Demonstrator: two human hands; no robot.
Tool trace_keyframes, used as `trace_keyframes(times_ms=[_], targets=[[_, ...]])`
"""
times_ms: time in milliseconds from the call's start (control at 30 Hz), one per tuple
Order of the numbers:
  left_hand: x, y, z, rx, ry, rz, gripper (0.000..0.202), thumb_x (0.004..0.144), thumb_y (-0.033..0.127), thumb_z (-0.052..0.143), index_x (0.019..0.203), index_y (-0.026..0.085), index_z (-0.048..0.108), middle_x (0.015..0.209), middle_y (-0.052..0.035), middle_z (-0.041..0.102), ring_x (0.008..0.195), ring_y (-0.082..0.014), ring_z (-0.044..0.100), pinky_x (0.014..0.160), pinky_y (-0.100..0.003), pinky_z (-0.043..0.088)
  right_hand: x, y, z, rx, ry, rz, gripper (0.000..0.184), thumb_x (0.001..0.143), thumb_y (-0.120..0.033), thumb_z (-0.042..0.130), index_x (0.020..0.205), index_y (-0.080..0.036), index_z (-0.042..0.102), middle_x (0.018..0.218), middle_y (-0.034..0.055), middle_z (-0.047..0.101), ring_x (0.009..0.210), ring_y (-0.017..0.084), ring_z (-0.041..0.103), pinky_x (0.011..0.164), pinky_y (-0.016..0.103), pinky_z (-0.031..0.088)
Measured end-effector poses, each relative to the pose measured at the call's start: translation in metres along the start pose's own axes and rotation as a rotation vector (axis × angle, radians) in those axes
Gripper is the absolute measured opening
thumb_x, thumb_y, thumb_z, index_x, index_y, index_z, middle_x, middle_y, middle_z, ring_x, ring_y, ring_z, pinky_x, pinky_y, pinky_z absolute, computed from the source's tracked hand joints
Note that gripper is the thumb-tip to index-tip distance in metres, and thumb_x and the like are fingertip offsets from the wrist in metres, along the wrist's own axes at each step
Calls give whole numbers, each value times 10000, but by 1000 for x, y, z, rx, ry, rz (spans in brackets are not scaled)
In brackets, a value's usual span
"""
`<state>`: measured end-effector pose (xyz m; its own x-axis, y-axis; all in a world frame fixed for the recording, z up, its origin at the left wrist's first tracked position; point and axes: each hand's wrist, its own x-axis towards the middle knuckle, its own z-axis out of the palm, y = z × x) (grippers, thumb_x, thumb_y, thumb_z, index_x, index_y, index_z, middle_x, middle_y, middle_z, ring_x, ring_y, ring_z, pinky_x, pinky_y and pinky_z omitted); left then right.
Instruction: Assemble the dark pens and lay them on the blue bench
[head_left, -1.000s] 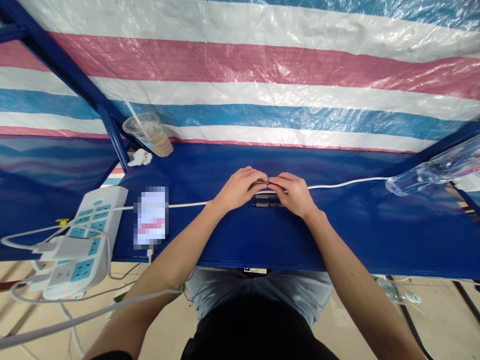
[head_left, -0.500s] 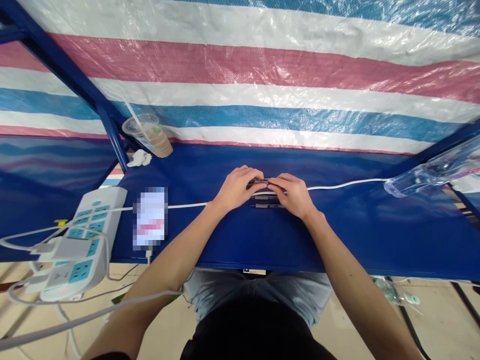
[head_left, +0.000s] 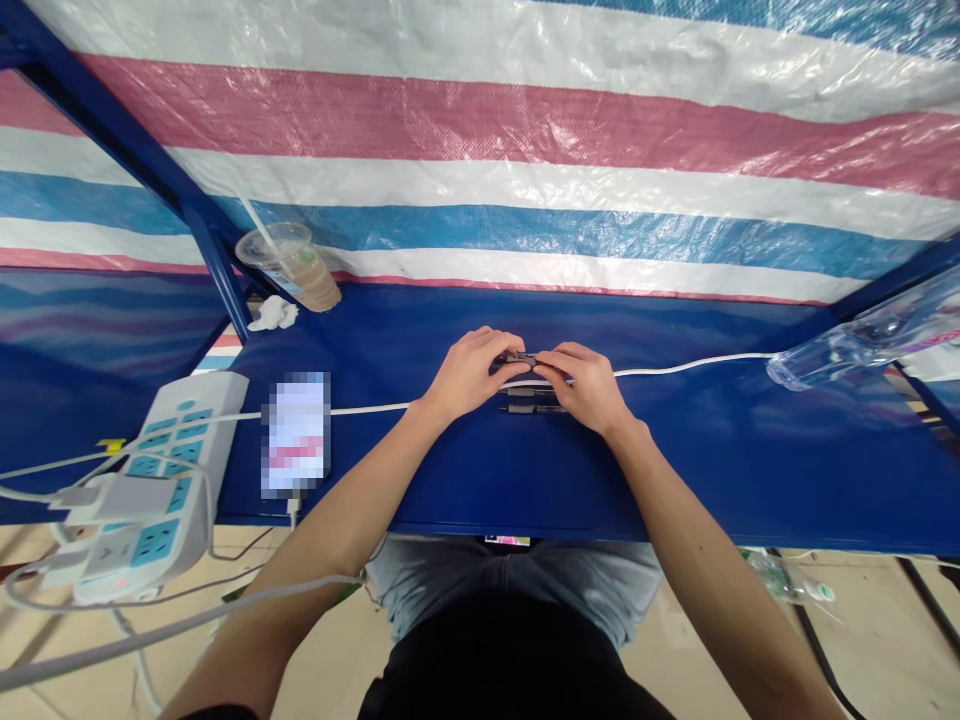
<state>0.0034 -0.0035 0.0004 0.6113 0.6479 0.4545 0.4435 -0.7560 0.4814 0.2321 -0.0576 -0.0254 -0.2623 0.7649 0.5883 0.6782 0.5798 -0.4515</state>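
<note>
Small dark pen-like piece [head_left: 517, 359]: held just above the glossy blue worktop [head_left: 712, 470], near its middle, straight ahead of the person. Its long axis ran left to right, parallel to the worktop's front edge.

Left hand [head_left: 469, 375]: pinched the piece's left end, fingers curled narrowly.

Right hand [head_left: 589, 385]: pinched the right end in the same way. The fingertips of both hands nearly met over the piece and hid most of it, so its exact kind could not be told. The piece lay between the hands, and neither was nearer.

Two dark pens [head_left: 534, 400]: flat on the worktop just on the person's side of the held piece, side by side on the same axis.

Thin white cable [head_left: 690, 368]: crossed the worktop left to right and passed under the hands.

Phone with blurred screen [head_left: 295, 435]: well to the left.

White power strip with blue sockets [head_left: 161, 480]: beyond the worktop's left edge.

Clear plastic cup with straw [head_left: 289, 265]: far left corner.

Clear plastic bottle [head_left: 862, 340]: on its side, far right.
</note>
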Motion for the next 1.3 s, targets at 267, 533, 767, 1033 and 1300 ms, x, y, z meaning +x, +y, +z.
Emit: trace_keyframes(times_ms=[267, 533, 767, 1033, 1300], targets=[[0, 0, -1, -4, 25, 34, 194, 1044, 415, 678, 1064, 222, 673, 1008, -35, 767, 941, -208, 686, 928, -359, 507, 0, 1, 1, 2, -7, 9, 264, 1100, -354, 556, 1109, -242, 795, 979, 90, 772, 881, 239, 704, 800, 379, 583], [0, -1, 1, -3, 9, 35, 201, 1052, 422, 663, 1058, 222, 672, 1010, -39, 771, 941, -213, 683, 909, -364, 507, -1, 2, 2, 11, 4, 3, 253, 1097, -348, 561, 1105, -242, 791, 976, 86, 770, 876, 236, 704, 801, 375, 585], [0, -2, 2, 0, 13, 50, 204, 1056, 426, 654, 1051, 224, 678, 997, -38, 774, 932, -213, 684, 914, -372, 509, -1, 1, 2, 19, 5, 3, 263, 1099, -356, 558, 1109, -234, 792, 983, 93, 774, 878, 240, 706, 804, 380, 587], [0, -1, 3, 13, 15, 35, 279, 1067, 487, 623, 1034, 221, 699, 991, -47, 786, 950, -221, 698, 904, -374, 504, -2, 3, 3, 4, 4, 7, 261, 1097, -357, 560, 1095, -243, 795, 980, 89, 777, 873, 237, 704, 804, 382, 589], [0, 0, -3, 15, -9, -9, 383, 1075, 574, 568, 1092, 228, 733, 1016, -49, 796, 946, -226, 706, 917, -387, 487, 0, -2, 3, 9, 48, 23, 244, 1093, -339, 567, 1086, -246, 792, 1021, 98, 781, 917, 243, 719, 822, 390, 595]])
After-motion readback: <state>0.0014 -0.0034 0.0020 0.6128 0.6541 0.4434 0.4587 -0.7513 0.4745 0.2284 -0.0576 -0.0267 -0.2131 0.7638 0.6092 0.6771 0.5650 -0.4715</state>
